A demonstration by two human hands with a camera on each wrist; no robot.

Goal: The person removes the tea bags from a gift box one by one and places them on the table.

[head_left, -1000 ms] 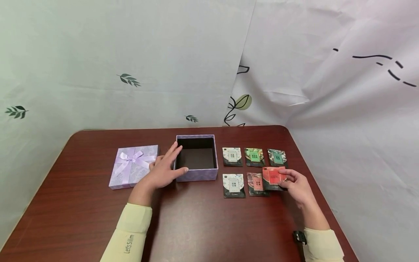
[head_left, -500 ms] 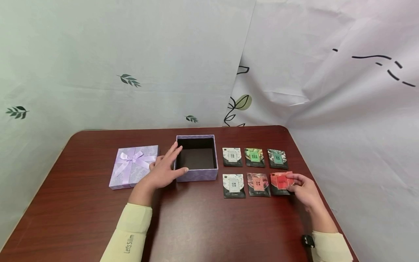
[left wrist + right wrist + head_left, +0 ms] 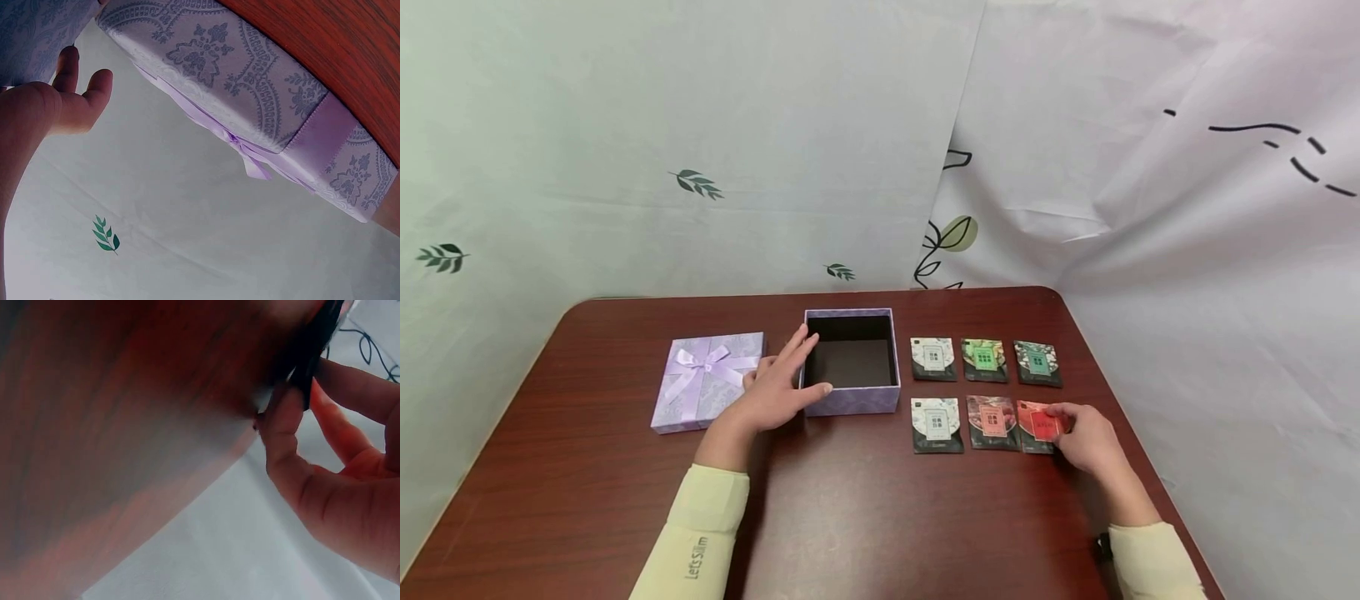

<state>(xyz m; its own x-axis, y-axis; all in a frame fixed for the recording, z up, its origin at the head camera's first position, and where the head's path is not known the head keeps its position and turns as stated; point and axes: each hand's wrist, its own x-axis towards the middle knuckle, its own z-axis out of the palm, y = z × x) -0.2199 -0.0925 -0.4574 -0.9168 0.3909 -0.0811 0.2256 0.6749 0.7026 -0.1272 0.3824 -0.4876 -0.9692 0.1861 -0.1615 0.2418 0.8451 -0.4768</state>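
Observation:
My right hand (image 3: 1086,437) pinches the right edge of a red-and-black tea sachet (image 3: 1036,427), low over the table at the right end of the front row. In the right wrist view the thumb and fingers close on the sachet's dark edge (image 3: 306,365). My left hand (image 3: 775,387) rests with spread fingers on the left rim and front corner of a purple patterned box (image 3: 852,402), whose dark inside faces up. The left wrist view shows only some of those fingers (image 3: 81,103) against the box's side (image 3: 37,44).
Left of the box lies its purple lid (image 3: 707,379) with a ribbon bow. A white sachet (image 3: 937,425) and a brownish-red sachet (image 3: 992,421) share the front row. Behind them lie a white (image 3: 932,358), a green (image 3: 984,360) and a dark green sachet (image 3: 1037,363). Fabric hangs behind the table.
The red sachet has moved right, off the brownish-red one, then down beside it in the front row, still in my right hand. My left hand has stayed on the box.

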